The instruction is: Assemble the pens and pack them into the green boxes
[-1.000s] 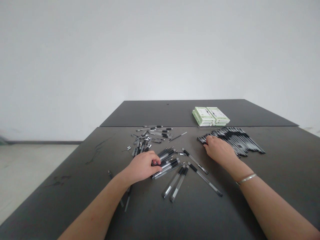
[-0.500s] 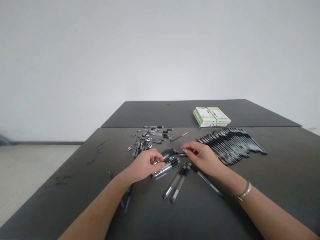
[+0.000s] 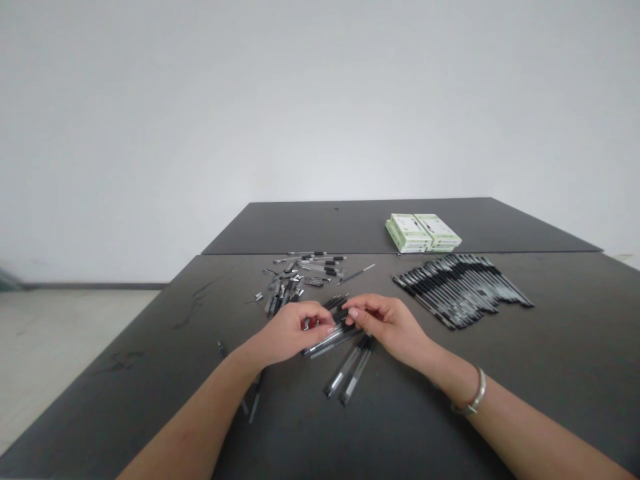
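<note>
A small bunch of clear-barrelled gel pens with black ends lies between my hands on the dark table. My left hand curls over its near part, shut on the pens. My right hand reaches in from the other side, with its fingertips pinching the far end of the bunch. Both hands hide much of the bunch. Just below, two similar pens lie side by side, close to my right hand but not held. A thin silver bangle circles my right wrist.
Neat rows of black-and-clear pens lie to the right. A loose heap of pen parts lies farther ahead on the left. Green-and-white boxes stand on the far table. Stray pens lie beside my left forearm.
My right hand has moved left from the rows to the pen bunch, closing in on my left hand. The long pens that lay at lower right are gone from there.
</note>
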`<state>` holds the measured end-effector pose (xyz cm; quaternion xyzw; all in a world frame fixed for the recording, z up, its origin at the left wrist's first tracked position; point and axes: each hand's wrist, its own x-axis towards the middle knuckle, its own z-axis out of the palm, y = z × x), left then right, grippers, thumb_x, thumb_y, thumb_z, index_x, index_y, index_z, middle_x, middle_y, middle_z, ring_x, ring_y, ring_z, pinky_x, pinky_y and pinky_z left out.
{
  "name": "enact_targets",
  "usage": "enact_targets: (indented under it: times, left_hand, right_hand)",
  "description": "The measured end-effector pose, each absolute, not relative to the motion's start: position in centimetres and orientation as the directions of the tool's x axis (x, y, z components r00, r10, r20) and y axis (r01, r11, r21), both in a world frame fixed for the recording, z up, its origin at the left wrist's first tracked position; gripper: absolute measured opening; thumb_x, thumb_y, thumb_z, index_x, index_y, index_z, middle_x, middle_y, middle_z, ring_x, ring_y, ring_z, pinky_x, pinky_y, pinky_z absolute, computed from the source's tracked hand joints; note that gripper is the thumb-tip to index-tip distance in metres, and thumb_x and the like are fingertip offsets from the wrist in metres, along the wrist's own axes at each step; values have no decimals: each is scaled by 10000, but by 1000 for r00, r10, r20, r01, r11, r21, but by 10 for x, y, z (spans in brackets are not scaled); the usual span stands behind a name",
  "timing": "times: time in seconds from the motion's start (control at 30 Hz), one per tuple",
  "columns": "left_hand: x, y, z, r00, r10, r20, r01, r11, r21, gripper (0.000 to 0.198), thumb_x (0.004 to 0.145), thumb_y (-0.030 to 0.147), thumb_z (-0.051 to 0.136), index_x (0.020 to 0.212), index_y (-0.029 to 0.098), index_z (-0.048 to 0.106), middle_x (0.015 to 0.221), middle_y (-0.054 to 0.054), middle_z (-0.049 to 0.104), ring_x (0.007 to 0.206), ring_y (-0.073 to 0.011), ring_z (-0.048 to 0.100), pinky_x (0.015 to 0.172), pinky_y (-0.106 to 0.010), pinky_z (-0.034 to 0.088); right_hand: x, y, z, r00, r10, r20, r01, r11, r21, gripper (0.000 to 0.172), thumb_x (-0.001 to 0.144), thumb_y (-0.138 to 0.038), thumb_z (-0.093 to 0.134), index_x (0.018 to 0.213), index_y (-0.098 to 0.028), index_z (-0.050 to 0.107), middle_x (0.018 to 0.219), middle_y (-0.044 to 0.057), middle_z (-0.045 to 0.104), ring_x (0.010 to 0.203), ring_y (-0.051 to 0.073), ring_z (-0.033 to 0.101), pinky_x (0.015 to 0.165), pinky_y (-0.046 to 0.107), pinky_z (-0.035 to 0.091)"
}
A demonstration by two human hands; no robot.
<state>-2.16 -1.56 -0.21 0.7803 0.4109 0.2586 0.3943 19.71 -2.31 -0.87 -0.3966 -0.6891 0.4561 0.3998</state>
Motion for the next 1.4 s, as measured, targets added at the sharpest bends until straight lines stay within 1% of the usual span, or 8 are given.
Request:
enact_targets:
  times: [0.1, 0.2, 0.3, 0.4, 0.57, 0.63, 1.0, 1.4]
  left_hand:
    - [-26, -12, -1, 503, 861, 76, 442, -332, 833, 248, 858, 356, 565, 880, 160, 715, 813, -35, 667, 739, -154, 574, 666, -248, 427]
    - [-30, -9, 0, 436, 896, 85, 463, -304, 833, 297, 876, 387, 529, 867, 157, 717, 727, -18, 637, 665, -140, 541, 603, -236, 400]
    - [-32, -8, -1, 372, 925, 81, 477, -266, 838, 330, 881, 398, 495, 885, 155, 719, 605, 13, 531, 567, -115, 461, 525, -215, 345]
    - [-32, -8, -3, 339, 938, 69, 450, -226, 864, 359, 884, 404, 469, 920, 145, 716, 564, 26, 473, 531, -106, 429, 497, -207, 324]
    - [-32, -7, -5, 315, 946, 73, 428, -210, 879, 357, 877, 410, 486, 903, 138, 715, 502, 59, 372, 465, -85, 328, 454, -203, 254]
    - [-32, -7, -5, 320, 945, 70, 418, -207, 885, 352, 879, 410, 489, 898, 138, 711, 498, 66, 352, 457, -81, 301, 448, -204, 232]
    - [-32, -7, -2, 333, 939, 85, 392, -220, 893, 330, 866, 419, 513, 836, 149, 700, 517, 59, 388, 474, -85, 326, 466, -211, 254]
    - [-34, -4, -6, 300, 949, 91, 379, -206, 902, 346, 866, 412, 504, 875, 125, 698, 539, 53, 408, 480, -85, 338, 467, -209, 249]
  right_hand:
    - [201, -18, -10, -332, 929, 161, 186, 232, -955, 293, 871, -393, 575, 983, -141, 674, 755, 33, 694, 658, 133, 611, 611, 239, 479]
    - [204, -11, -14, -304, 934, 189, 292, 280, -914, 248, 892, -329, 540, 980, -144, 680, 825, 48, 710, 709, 145, 629, 651, 251, 486]
    - [204, -3, -19, -359, 898, 256, 489, 414, -767, 167, 862, -190, 553, 917, -169, 709, 875, 47, 716, 782, 158, 640, 731, 265, 486]
    - [199, 4, -20, -486, 832, 268, 606, 542, -583, 210, 826, -80, 552, 872, -181, 730, 873, 47, 715, 836, 167, 634, 800, 273, 474]
    - [190, 17, -17, -608, 778, 160, 709, 623, -331, 211, 847, -109, 556, 859, -186, 752, 863, 63, 719, 875, 194, 620, 838, 287, 453]
    - [188, 23, -15, -624, 775, 100, 731, 625, -275, 202, 849, -136, 568, 871, -191, 760, 880, 68, 726, 898, 200, 625, 838, 280, 445]
    - [183, 40, -6, -678, 734, -33, 713, 647, -270, 120, 752, -194, 661, 795, -201, 773, 792, 52, 745, 732, 182, 656, 641, 231, 420]
    - [171, 30, -10, -706, 708, 25, 658, 668, -346, 165, 805, -271, 657, 892, -174, 758, 868, 76, 741, 778, 185, 653, 678, 232, 422]
